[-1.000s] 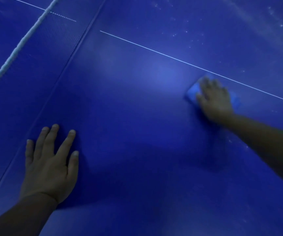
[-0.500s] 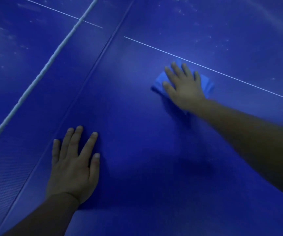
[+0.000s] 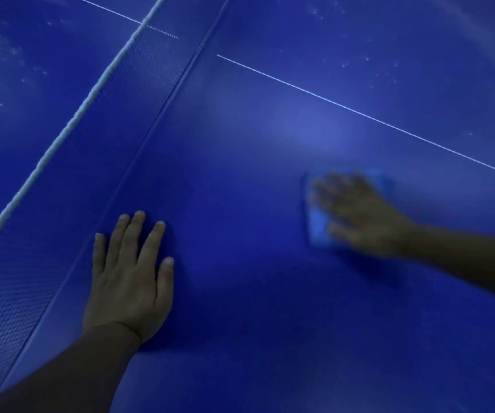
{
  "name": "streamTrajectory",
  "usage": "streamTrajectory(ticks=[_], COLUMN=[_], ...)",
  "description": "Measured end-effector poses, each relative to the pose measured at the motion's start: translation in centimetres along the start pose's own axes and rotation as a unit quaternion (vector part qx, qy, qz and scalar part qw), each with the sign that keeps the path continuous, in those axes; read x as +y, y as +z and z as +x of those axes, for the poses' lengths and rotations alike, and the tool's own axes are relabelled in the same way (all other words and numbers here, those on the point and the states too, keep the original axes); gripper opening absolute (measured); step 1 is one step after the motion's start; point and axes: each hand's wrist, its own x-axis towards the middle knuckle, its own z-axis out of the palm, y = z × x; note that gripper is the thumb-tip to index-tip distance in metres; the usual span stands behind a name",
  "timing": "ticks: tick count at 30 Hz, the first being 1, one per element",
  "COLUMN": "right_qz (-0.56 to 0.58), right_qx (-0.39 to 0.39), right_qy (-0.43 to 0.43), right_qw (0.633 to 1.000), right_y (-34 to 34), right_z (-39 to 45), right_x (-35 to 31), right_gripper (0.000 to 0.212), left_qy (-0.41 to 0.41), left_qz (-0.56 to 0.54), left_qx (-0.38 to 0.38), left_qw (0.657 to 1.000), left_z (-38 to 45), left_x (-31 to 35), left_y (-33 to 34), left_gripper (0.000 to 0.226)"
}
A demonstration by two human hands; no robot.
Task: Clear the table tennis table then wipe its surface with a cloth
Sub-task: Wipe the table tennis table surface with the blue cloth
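A: Where is the cloth [image 3: 317,228] lying, and how is each grip standing?

B: It is lying flat on the bench [image 3: 255,338], under the right hand [image 3: 359,216], whose spread fingers are pressing it. The left hand [image 3: 130,281] is resting flat, fingers straight, beside the net [image 3: 70,120].

A: What is threatening the wipe?

B: Pale specks [image 3: 368,59] are sitting beyond the centre line [image 3: 368,116]; short strokes are likely missing them. Motion blur suggests speed, so the unpinched cloth may slip free.

No readable text, label or number anywhere in view
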Motion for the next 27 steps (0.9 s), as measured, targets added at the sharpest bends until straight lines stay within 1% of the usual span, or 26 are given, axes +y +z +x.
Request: streamTrajectory(ticks=[1,2,3,4,5,6,7,8,9,10,11,12,13,14,15,16,17,18,19,20,22,23,25,27], right_qz=[0.012,0.026,0.039,0.047,0.047,0.036,0.026,0.019,0.009,-0.007,-0.014,-0.015,-0.01,-0.015,-0.011,0.004,0.021,0.038,0.044,0.042,0.041,0.037,0.027,0.024], right_qx=[0.014,0.018,0.024,0.03,0.033,0.03,0.026,0.014,-0.006,-0.018,-0.034,-0.048,-0.051,-0.029,-0.003,0.019,0.028,0.03,0.032,0.027,0.027,0.028,0.018,0.005], right_qy=[0.149,0.29,0.4,0.467,0.492,0.482,0.435,0.356,0.252,0.127,0.026,-0.04,-0.067,-0.041,0.041,0.163,0.284,0.381,0.444,0.47,0.468,0.451,0.372,0.27], right_qw=[0.989,0.956,0.915,0.882,0.869,0.875,0.9,0.934,0.968,0.992,0.999,0.998,0.996,0.999,0.999,0.986,0.958,0.923,0.894,0.881,0.882,0.891,0.928,0.962], right_y=[-0.5,-1.0,-1.5,-1.8,-1.7,-1.2,-0.6,0.0,0.7,1.5,1.8,1.7,1.2,0.9,0.6,0.3,-0.3,-0.8,-1.1,-1.0,-0.9,-0.7,0.1,0.7], right_z=[-0.2,-0.6,-1.1,-1.5,-1.8,-2.3,-3.1,-4.3,-6.0,-8.1,-9.9,-10.7,-10.4,-9.1,-7.3,-5.3,-3.6,-2.4,-1.9,-1.7,-1.2,-1.5,-3.7,-7.6], right_x=[3.1,5.7,7.5,8.0,7.5,6.1,4.1,1.4,-1.9,-5.2,-7.0,-7.0,-5.6,-3.3,-0.5,2.6,5.7,8.3,10.0,10.8,9.7,7.9,2.5,-5.0], right_gripper=[0.069,0.073,0.075,0.074,0.073,0.071,0.069,0.068,0.065,0.061,0.057,0.056,0.056,0.058,0.063,0.069,0.074,0.076,0.075,0.073,0.071,0.071,0.068,0.064], left_qy=[0.0,0.0,0.0,-0.001,-0.002,-0.001,0.0,0.002,0.002,0.001,0.001,0.002,0.002,0.001,0.0,0.0,0.001,0.002,0.002,0.001,0.003,0.004,0.003,0.002], left_qz=[0.002,0.004,0.006,0.006,0.007,0.007,0.006,0.006,0.005,0.005,0.006,0.008,0.01,0.01,0.011,0.014,0.016,0.017,0.018,0.018,0.023,0.025,0.024,0.023], left_qx=[-0.002,-0.003,-0.003,-0.001,-0.002,-0.004,-0.006,-0.006,-0.007,-0.006,-0.006,-0.007,-0.007,-0.006,-0.005,-0.006,-0.006,-0.006,-0.005,-0.005,-0.007,-0.009,-0.01,-0.014], left_qw=[1.0,1.0,1.0,1.0,1.0,1.0,1.0,1.0,1.0,1.0,1.0,1.0,1.0,1.0,1.0,1.0,1.0,1.0,1.0,1.0,1.0,1.0,1.0,1.0], left_z=[0.0,0.0,-0.1,-0.1,-0.1,0.0,0.0,0.0,-0.1,-0.1,-0.1,-0.1,0.0,0.0,0.1,0.1,0.1,0.0,0.0,0.0,0.0,0.0,0.1,0.0], left_x=[0.0,-0.1,-0.1,-0.1,0.0,0.0,0.0,0.0,0.0,0.0,0.0,-0.1,-0.1,-0.1,-0.1,-0.1,0.0,0.0,0.0,-0.1,-0.2,-0.2,-0.2,-0.1], left_y=[0.0,0.0,0.0,0.0,0.0,0.1,0.1,0.1,0.1,0.0,0.1,0.1,0.1,0.2,0.2,0.2,0.2,0.2,0.2,0.2,0.3,0.4,0.3,0.2], left_gripper=[0.065,0.066,0.066,0.066,0.066,0.065,0.065,0.064,0.064,0.063,0.063,0.063,0.063,0.063,0.063,0.063,0.063,0.063,0.063,0.064,0.065,0.065,0.066,0.067])
